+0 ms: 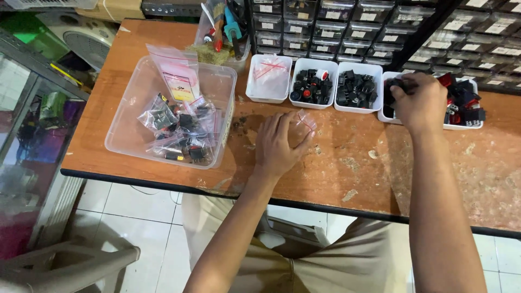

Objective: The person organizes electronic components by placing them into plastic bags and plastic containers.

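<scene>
My left hand rests on the worn wooden table and holds a small clear zip bag with a red strip. My right hand reaches into the rightmost white tray, fingers closed on small black parts. That tray holds black and red switches. Left of it stand three more white trays: one with black parts, one with black and red buttons, and one with empty zip bags.
A large clear plastic tub at the left holds several bagged parts and a pink-labelled bag. A container of tools stands behind it. Racks of small labelled drawers line the back. A glass cabinet stands at the far left.
</scene>
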